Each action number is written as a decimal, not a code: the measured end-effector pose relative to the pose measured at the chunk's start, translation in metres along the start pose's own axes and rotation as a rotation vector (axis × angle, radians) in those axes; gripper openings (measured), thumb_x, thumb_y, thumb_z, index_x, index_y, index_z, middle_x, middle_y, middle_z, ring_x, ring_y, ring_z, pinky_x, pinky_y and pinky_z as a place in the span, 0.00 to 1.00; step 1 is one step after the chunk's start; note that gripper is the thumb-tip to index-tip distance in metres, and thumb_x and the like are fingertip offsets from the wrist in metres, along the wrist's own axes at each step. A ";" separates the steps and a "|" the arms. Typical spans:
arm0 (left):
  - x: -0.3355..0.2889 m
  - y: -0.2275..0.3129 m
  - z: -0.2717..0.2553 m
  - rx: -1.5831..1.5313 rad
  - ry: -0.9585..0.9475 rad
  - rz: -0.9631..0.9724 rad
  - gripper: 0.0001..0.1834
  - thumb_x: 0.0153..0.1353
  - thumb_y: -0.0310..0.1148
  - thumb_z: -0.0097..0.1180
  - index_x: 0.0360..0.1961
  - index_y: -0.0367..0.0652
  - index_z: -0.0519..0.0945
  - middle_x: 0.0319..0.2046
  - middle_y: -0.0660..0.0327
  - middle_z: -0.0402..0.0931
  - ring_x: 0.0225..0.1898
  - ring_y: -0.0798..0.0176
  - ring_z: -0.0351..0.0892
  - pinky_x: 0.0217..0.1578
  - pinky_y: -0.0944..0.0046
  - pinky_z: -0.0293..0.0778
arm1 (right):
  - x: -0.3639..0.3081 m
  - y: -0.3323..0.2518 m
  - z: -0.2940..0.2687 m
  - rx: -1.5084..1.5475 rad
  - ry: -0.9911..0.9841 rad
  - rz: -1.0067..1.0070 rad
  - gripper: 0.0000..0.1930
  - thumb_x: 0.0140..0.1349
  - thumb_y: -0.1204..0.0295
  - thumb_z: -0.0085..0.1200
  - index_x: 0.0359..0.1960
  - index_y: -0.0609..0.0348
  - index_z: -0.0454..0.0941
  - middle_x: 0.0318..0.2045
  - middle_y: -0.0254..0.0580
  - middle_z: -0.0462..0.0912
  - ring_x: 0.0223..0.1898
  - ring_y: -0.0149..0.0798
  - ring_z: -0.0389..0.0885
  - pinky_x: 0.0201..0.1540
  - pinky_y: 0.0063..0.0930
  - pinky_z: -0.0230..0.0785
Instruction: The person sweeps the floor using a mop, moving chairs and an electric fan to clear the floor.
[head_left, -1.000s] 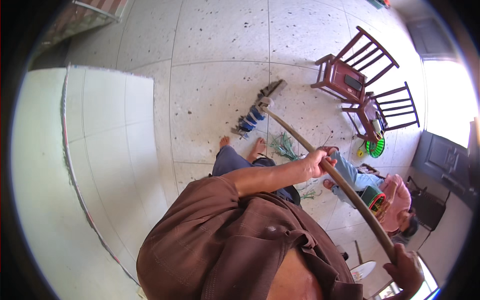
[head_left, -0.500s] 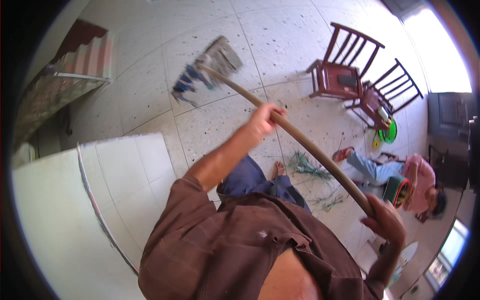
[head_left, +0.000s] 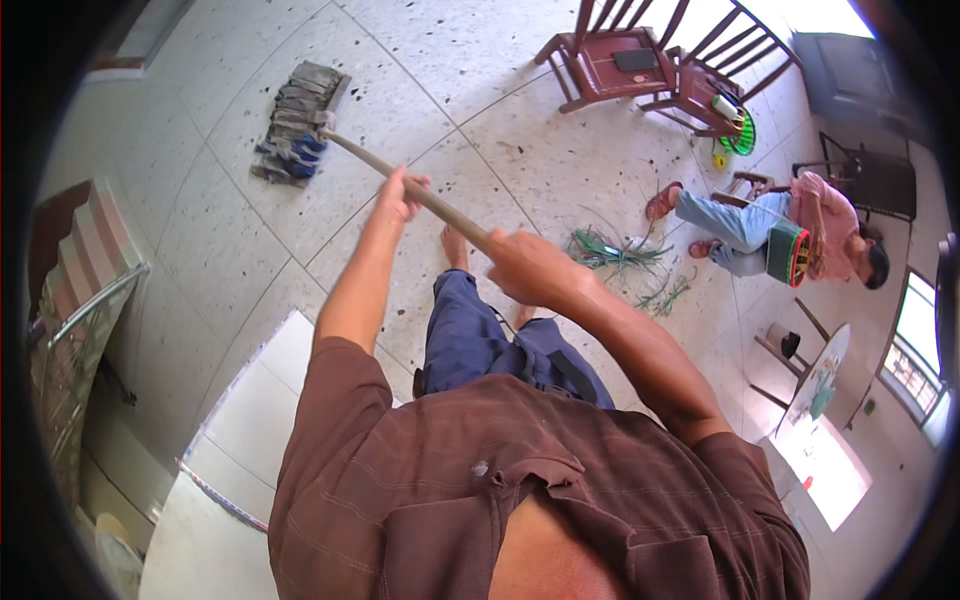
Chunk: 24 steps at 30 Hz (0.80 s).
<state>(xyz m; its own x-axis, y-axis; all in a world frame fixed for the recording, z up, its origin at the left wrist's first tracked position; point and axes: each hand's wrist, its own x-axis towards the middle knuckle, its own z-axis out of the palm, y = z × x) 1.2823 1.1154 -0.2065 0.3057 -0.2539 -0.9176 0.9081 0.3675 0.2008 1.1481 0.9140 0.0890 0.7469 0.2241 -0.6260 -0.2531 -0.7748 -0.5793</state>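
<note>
A mop (head_left: 445, 207) with a long wooden handle slants across the tiled floor ahead of me. Its head of grey and dark blue cloth strips (head_left: 300, 115) lies flat on the tiles at the upper left. My left hand (head_left: 402, 194) is closed around the handle partway towards the head. Further up, near the handle's upper end, my right hand (head_left: 528, 266) grips it too, with the fingers wrapped round. The tip of the handle is hidden behind that hand. My bare feet stand on the floor below the handle.
Green plastic strips (head_left: 615, 250) lie scattered at the right. Two dark red wooden chairs (head_left: 620, 70) stand beyond them. A seated person (head_left: 820, 225) holds a green and red basket (head_left: 787, 252). A white-tiled ledge (head_left: 240, 440) lies at my left, near a staircase (head_left: 90, 250).
The mop head has moved left across the floor. My right hand has come forward and left, much closer to my left hand, which has also moved left. The view has turned.
</note>
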 end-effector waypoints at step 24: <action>-0.157 -0.541 0.253 -0.106 -0.334 -0.762 0.19 0.61 0.43 0.47 0.36 0.36 0.64 0.27 0.56 0.70 0.31 0.58 0.73 0.37 0.57 0.74 | -0.520 0.123 -0.005 0.010 -0.078 0.804 0.20 0.51 0.75 0.55 0.44 0.65 0.61 0.27 0.57 0.75 0.32 0.57 0.73 0.35 0.45 0.63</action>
<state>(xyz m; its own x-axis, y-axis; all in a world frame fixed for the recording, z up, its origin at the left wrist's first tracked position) 0.8157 0.7300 -0.0845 -0.2969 -0.7125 -0.6357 0.8739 0.0655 -0.4816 0.7317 0.6993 0.3453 0.2889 -0.3589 -0.8875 -0.7006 -0.7110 0.0594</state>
